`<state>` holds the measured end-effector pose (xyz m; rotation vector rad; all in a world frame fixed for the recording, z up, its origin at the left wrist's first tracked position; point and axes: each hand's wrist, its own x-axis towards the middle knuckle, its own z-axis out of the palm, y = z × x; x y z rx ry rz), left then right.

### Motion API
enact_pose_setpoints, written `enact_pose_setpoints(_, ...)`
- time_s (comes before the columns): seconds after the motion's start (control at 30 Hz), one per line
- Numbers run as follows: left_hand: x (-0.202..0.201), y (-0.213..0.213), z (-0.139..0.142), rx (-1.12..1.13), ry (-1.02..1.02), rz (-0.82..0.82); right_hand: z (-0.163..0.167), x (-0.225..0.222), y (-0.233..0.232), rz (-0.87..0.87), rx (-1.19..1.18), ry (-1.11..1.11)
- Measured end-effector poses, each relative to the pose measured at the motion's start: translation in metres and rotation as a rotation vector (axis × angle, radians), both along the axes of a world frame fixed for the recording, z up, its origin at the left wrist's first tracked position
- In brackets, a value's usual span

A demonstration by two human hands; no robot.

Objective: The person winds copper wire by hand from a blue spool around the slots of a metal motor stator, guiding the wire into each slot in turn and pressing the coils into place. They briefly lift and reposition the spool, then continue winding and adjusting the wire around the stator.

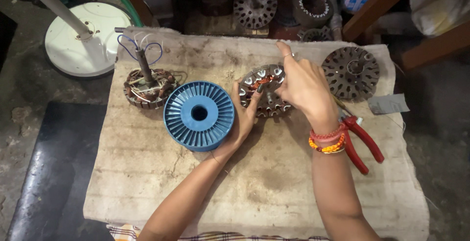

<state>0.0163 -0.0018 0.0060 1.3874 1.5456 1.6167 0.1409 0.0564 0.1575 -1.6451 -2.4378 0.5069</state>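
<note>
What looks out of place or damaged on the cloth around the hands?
Nothing is spilled or broken. The cloth is stained and dirty. The stator on the left has loose blue wire loops sticking up. The red pliers lie half under the right wrist.

I see a worn, stained cloth-covered work board (274, 182) resting on the floor. On it, from my left: a wound stator with a shaft and blue wire leads (148, 85), a blue plastic spool (199, 115) just beside it, a partly wound stator core (264, 90) near the middle, a bare laminated stator core (350, 72) at the far right, red-handled pliers (361, 142) and a grey scrap (388, 104) near the right edge.
</note>
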Motion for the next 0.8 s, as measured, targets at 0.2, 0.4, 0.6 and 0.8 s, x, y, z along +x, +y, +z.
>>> enact_pose_setpoints(0.2,-0.002,-0.001,0.000,0.021,0.065,0.027,-0.003,0.002,0.008,-0.129,-0.152,-0.179)
enact_pose_setpoints(0.4,0.001,0.002,-0.003,0.024,-0.025,-0.007,-0.020,0.030,0.024,-0.020,0.261,0.278)
enact_pose_setpoints(0.6,0.000,0.003,-0.007,0.020,-0.107,-0.061,-0.032,0.030,0.034,-0.076,0.215,0.415)
enact_pose_setpoints(0.8,0.000,0.003,-0.008,-0.006,-0.052,-0.037,-0.046,0.021,0.046,-0.132,0.240,0.463)
